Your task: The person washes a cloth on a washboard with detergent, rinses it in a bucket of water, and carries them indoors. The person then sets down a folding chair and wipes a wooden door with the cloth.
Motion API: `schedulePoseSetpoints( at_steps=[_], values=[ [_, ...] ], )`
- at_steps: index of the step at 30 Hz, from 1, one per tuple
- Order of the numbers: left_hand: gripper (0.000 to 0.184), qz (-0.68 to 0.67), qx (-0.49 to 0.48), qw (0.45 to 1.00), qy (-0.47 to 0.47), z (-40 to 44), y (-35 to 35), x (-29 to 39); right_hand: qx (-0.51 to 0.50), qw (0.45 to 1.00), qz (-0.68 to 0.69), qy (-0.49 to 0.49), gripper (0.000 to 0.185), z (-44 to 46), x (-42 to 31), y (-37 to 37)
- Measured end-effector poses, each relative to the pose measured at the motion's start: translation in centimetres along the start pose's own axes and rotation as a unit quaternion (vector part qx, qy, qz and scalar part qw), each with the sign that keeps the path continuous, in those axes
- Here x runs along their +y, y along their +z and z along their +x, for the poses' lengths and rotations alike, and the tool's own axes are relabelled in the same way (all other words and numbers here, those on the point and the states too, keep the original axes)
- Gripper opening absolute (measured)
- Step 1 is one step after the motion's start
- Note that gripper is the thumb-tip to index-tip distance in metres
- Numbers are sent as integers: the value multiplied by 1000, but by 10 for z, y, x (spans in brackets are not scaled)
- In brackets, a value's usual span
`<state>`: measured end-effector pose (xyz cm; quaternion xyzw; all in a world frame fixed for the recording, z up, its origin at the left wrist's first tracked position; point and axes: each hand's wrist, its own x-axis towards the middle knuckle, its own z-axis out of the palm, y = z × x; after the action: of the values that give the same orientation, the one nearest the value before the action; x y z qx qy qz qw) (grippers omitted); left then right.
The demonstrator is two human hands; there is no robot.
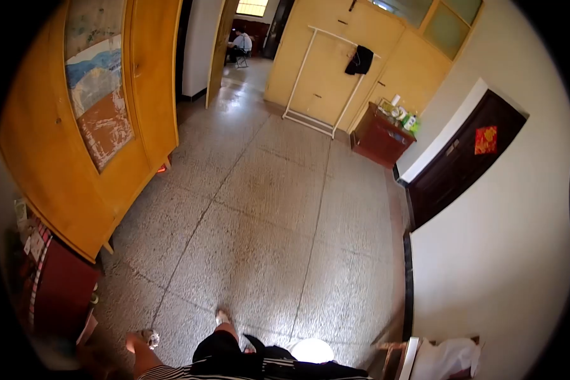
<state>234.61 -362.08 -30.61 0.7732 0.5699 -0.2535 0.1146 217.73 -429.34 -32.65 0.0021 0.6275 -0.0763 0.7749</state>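
Observation:
My left hand (133, 342) is low at the left, below a striped sleeve. Its fingers are closed on a small, pale, patterned thing (150, 338) that I cannot make out. My right hand does not show. Near the bottom edge, a round white object (312, 350) sits beside my dark clothing, partly cut off by it. One of my feet (222, 316) is on the speckled floor (266, 240).
A yellow wardrobe (155, 82) and a dark red cabinet (63, 294) stand left. Ahead are a white rack (302, 73) with black cloth and a red-brown cabinet (382, 136). A seated person (242, 42) is beyond the doorway. A dark door (465, 158) is right.

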Motion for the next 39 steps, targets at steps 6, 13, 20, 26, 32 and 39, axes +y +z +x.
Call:
schedulePoseSetpoints(
  at_steps=[6,13,20,26,32,39],
  values=[
    [44,-297,45,954,14,79,7,208,-15,1000,18,15,38,26,-19,182],
    [38,-80,76,983,149,-46,-112,513,-2,999,27,19,36,36,-39,365],
    [38,-537,-27,843,33,-15,-119,744,-51,993,67,82,28,104,-45,590],
    [38,-185,92,966,153,69,-88,846,-57,994,-41,82,29,184,-49,820],
    [38,-236,103,961,97,76,-136,931,8,987,-160,21,33,242,-82,942],
    [25,134,7,977,168,87,-195,1148,34,999,-12,-10,44,250,-78,1200]
  ],
)
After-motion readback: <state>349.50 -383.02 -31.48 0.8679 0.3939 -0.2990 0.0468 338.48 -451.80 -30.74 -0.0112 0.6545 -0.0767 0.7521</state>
